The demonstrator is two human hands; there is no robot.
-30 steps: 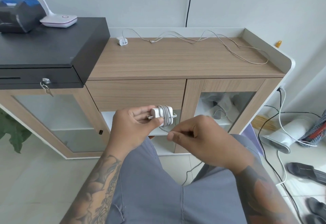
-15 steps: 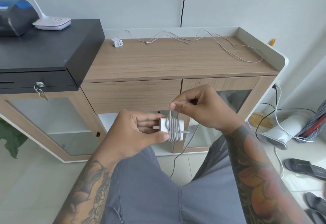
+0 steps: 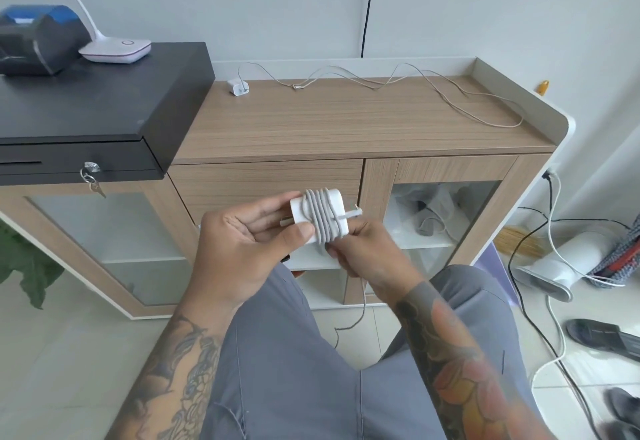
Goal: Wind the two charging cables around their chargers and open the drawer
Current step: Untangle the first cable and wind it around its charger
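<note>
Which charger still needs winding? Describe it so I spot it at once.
Find the wooden cabinet top. At its back left corner, beside the black cash drawer, sits a small white charger. Its thin cable trails loose along the top, unlike the wound charger held in both hands.

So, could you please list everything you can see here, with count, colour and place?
charger: 1, white, in hands, cable wound round it, tail hanging
small charger: 1, white, cabinet top, back left
loose cable: 1, white, sprawled over cabinet top
cabinet: 1, wood
drawer: 1, wood, closed
cash box: 1, black, left
lamp: 1, white, on cash box
printer: 1, black and blue, far left
left hand: holds charger
right hand: pinches cable
</note>
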